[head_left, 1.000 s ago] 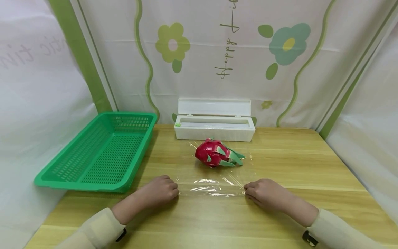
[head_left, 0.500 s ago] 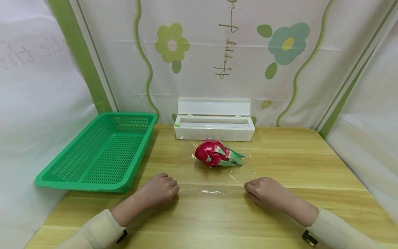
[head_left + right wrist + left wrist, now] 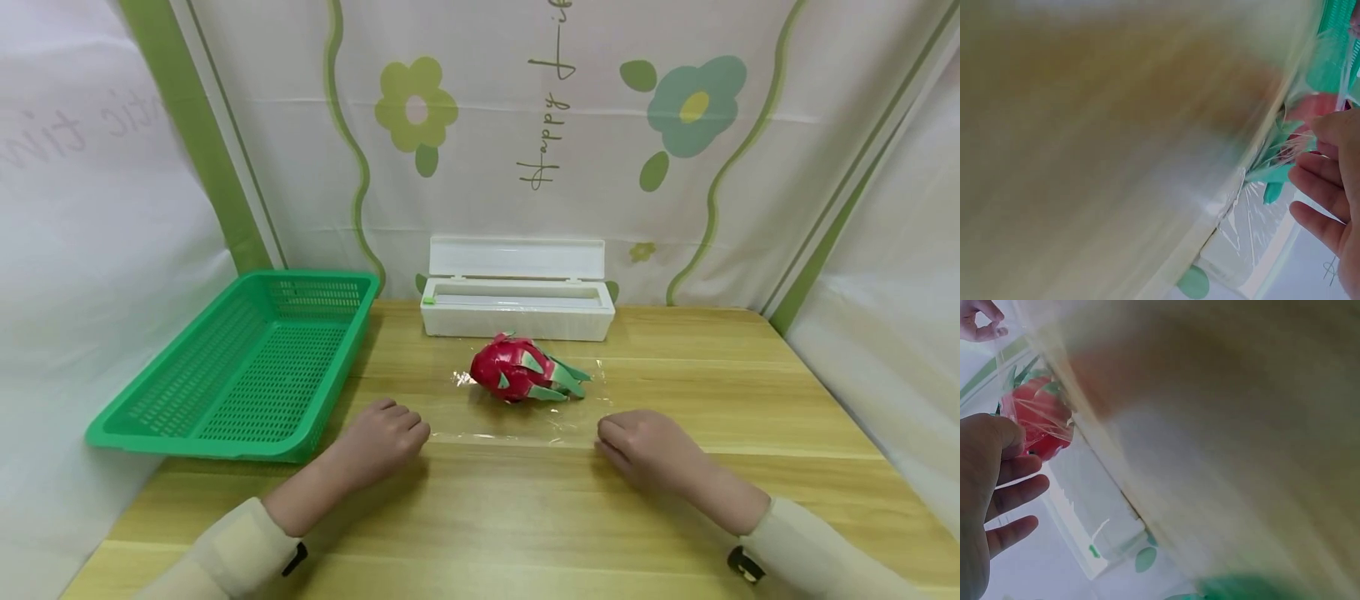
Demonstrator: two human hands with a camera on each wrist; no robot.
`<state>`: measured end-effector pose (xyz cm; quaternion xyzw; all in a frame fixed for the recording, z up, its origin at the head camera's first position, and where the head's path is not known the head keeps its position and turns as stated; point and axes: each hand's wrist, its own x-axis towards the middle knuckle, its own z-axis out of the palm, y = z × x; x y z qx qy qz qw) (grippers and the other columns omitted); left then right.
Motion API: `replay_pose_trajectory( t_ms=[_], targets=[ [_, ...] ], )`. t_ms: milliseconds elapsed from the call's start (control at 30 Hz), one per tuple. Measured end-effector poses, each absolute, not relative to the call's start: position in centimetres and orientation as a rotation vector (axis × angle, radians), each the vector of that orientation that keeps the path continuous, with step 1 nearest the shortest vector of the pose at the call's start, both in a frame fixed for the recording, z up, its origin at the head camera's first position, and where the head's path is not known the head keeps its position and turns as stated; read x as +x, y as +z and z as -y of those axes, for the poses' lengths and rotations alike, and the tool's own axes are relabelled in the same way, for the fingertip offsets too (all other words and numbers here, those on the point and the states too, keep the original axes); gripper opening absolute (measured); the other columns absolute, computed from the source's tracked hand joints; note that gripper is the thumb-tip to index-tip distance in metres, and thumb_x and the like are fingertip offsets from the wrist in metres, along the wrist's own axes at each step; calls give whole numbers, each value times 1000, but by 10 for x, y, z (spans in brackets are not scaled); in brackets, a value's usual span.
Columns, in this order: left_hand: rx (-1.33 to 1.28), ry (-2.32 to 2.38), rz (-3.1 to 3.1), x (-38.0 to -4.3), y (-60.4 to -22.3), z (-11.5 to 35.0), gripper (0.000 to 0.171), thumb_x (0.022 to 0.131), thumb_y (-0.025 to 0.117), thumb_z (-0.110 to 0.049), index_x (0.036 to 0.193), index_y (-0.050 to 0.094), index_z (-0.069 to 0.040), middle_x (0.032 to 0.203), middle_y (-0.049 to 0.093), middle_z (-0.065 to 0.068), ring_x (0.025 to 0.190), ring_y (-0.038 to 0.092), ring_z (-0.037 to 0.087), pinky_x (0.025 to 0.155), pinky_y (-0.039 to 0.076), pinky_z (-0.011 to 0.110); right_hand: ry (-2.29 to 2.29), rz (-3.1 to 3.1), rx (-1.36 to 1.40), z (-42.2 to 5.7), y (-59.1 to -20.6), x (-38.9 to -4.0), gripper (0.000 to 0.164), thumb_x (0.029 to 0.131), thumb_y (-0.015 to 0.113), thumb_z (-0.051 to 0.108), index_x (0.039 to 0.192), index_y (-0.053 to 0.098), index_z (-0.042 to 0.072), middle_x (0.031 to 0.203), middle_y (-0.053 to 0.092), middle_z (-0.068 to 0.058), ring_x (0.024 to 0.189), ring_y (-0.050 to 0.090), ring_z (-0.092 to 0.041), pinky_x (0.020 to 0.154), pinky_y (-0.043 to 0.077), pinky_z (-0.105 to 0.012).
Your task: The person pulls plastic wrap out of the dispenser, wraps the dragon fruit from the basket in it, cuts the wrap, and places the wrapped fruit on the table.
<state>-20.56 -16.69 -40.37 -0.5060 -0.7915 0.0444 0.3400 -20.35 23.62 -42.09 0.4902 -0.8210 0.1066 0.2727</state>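
A red dragon fruit (image 3: 502, 371) with green-tipped scales lies on its side on a clear sheet of cling film (image 3: 517, 429). My left hand (image 3: 384, 440) pinches the film's near left corner between thumb and index finger, its other fingers loosely bent in the left wrist view. At the near right corner my right hand (image 3: 651, 448) pinches the film the same way. The near edge stretches between both hands, in front of the fruit. Seen from the left wrist, creased film overlaps the dragon fruit (image 3: 1041, 419); the right wrist view shows glossy folds beside its green scales (image 3: 1275, 187).
Behind the fruit stands a long white film box (image 3: 517, 323) with its lid raised. A green perforated basket (image 3: 202, 450) sits at the left on the wooden table (image 3: 510, 533). A printed curtain (image 3: 480, 200) hangs along the back.
Both hands have moved slightly away from the body, and the film's near edge has shifted toward the dragon fruit. The right hand is also a little farther right. Fruit and box stay put.
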Motion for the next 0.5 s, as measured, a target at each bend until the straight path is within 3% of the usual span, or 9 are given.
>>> replay_pose_trajectory(
  t_ms=[200, 500],
  targets=[
    [-1215, 71, 2021, -211, -396, 161, 41, 95, 29, -3, 64, 55, -9, 56, 52, 0, 47, 47, 13, 47, 45, 28, 217, 2189, 1217, -239, -415, -210, 21, 84, 63, 13, 69, 48, 15, 60, 36, 12, 51, 28, -3, 42, 30, -19],
    [-1072, 22, 1979, -219, -386, 153, 34, 89, 37, -1, 57, 42, -13, 51, 39, -2, 42, 33, 12, 40, 26, 24, 178, 2161, 1098, -241, -410, -219, 28, 94, 51, 20, 67, 50, 14, 56, 34, 10, 48, 25, -4, 39, 23, -19]
  ],
)
